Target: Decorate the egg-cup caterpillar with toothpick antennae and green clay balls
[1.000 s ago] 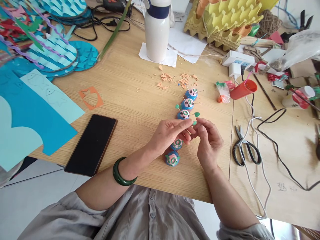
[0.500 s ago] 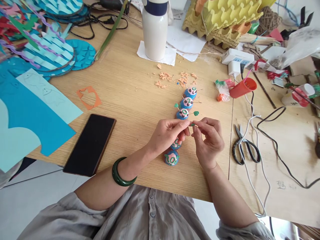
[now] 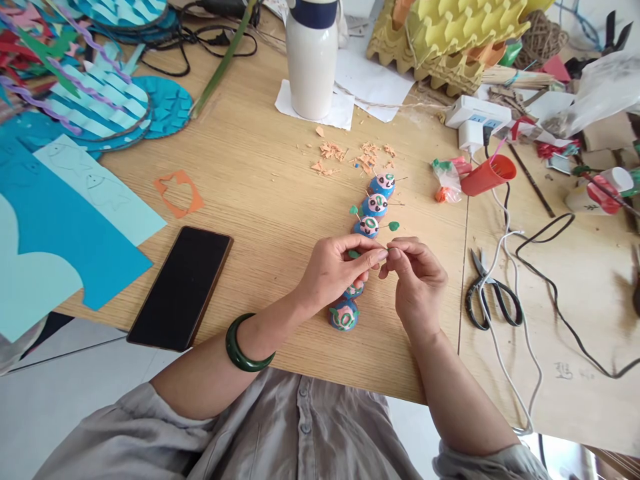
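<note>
A row of small blue balls with pink faces runs up the wooden table; the nearest ball (image 3: 344,315) and the third from the far end (image 3: 369,225) show clearly. Green discs on thin sticks stand out from the latter, one disc (image 3: 393,227) at its right. My left hand (image 3: 333,267) covers part of the row, its thumb and forefinger pinched. Against its fingertips, my right hand (image 3: 419,277) is pinched too. A tiny piece of green shows between the fingertips, mostly hidden. Another green bit (image 3: 354,254) shows beside my left fingers.
A black phone (image 3: 181,287) lies left of my left hand. Black-handled scissors (image 3: 493,293) and cables lie to the right. Farther back are a white bottle (image 3: 311,67), orange shavings (image 3: 333,151), a red cup (image 3: 489,176) and yellow egg trays (image 3: 450,40).
My right thumb and fingers have shifted and closed over the green piece, which now shows less. A green bit has come into view by my left fingers.
</note>
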A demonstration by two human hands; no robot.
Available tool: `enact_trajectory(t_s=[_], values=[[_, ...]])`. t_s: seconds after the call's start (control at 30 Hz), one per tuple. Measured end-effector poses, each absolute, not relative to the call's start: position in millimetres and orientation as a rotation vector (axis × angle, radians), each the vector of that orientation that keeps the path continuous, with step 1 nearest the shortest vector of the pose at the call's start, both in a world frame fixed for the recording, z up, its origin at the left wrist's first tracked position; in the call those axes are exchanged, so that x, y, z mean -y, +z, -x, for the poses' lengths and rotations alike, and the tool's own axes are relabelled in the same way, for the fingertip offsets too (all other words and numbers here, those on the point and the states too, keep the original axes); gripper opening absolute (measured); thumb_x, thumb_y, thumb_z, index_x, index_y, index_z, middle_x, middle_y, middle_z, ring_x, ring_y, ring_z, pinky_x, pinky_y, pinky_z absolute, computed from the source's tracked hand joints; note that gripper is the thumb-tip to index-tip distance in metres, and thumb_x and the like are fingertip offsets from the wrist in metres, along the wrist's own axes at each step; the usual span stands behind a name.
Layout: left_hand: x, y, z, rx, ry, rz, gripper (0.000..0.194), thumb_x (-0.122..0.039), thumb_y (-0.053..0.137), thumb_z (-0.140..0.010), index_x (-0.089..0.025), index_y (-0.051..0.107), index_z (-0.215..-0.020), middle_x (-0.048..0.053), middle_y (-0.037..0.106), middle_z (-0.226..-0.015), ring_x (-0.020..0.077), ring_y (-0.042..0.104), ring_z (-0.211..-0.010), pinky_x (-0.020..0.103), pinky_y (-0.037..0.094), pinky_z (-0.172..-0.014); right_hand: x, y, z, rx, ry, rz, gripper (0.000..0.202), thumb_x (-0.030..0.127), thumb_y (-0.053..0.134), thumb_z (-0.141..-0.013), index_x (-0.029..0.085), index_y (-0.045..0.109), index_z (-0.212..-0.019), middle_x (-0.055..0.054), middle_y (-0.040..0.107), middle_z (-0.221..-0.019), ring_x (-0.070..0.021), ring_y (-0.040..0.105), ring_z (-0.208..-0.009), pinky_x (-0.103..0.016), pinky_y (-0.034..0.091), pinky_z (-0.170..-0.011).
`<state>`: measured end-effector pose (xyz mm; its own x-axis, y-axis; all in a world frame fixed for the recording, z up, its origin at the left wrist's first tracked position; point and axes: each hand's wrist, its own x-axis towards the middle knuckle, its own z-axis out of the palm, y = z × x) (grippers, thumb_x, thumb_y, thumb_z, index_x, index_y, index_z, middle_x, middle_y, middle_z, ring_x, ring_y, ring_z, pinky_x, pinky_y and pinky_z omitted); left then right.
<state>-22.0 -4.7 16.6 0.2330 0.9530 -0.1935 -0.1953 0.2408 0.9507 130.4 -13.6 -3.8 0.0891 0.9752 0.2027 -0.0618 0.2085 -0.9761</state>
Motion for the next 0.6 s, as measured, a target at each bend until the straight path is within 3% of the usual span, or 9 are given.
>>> enact_trajectory(t_s=[0.17, 0.37, 0.6], values=[[4, 19, 23, -1.022, 1.049, -0.959, 0.036, -0.05, 0.077, -0.08, -0.014, 0.072, -0.083, -0.002, 0.063, -0.064, 0.0044, 0.049, -0.043, 0.017, 0.041, -0.04, 16, -1, -129, 1.101, 1.145, 1.078, 0.019, 0.035, 0.071, -0.091, 0.029, 0.073, -0.109, 0.003, 0.064, -0.085, -0.007, 0.057, -0.061, -0.022, 0.053, -0.053], [6, 23, 21, -1.019, 1.032, -0.961, 0.033, -0.046, 0.074, -0.083, -0.014, 0.073, -0.081, -0.003, 0.061, -0.06, 0.0046, 0.051, -0.042, 0.017, 0.044, -0.041, 17, 2, -127, 1.201, 0.971, 1.122, 0.005, 0.027, 0.077, -0.085, 0.024, 0.074, -0.088, 0.002, 0.066, -0.084, -0.0067, 0.059, -0.06, -0.021, 0.051, -0.051], [7, 16, 20, -1.075, 1.119, -1.099, 0.026, -0.04, 0.075, -0.084, -0.015, 0.077, -0.093, -0.003, 0.063, -0.06, 0.0048, 0.051, -0.044, 0.016, 0.043, -0.043, 16, 8, -126, 1.162, 1.035, 1.246, 0.017, 0.035, 0.078, -0.083, 0.021, 0.07, -0.081, 0.004, 0.064, -0.074, -0.0066, 0.057, -0.052, -0.022, 0.05, -0.048]])
